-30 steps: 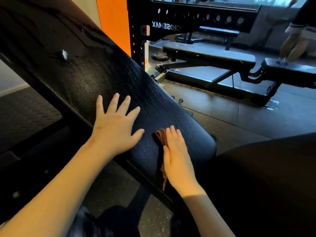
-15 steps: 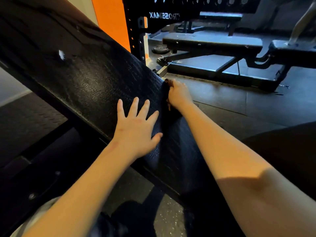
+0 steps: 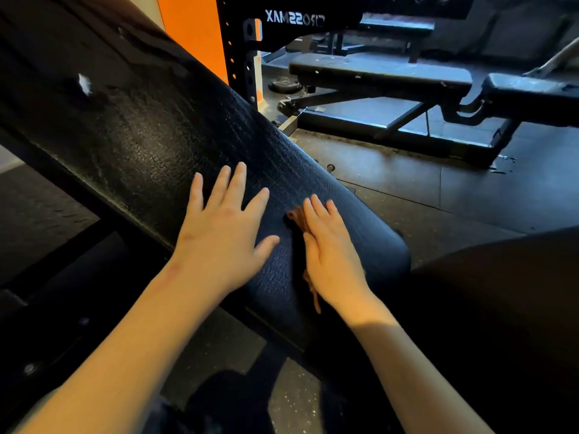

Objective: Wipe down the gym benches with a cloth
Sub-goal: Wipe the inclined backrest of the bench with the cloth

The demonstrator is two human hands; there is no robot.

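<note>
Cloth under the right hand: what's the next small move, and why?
Probably push the cloth up the inclined pad: the right hand presses it flat near the pad's lower end, the left hand rests flat beside it, and a white speck sits higher up.

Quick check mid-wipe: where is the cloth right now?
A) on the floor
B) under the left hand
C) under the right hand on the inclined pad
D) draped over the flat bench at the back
C: the brown cloth peeks out from beneath the flat right hand on the inclined pad; the left hand rests bare beside it.
</note>
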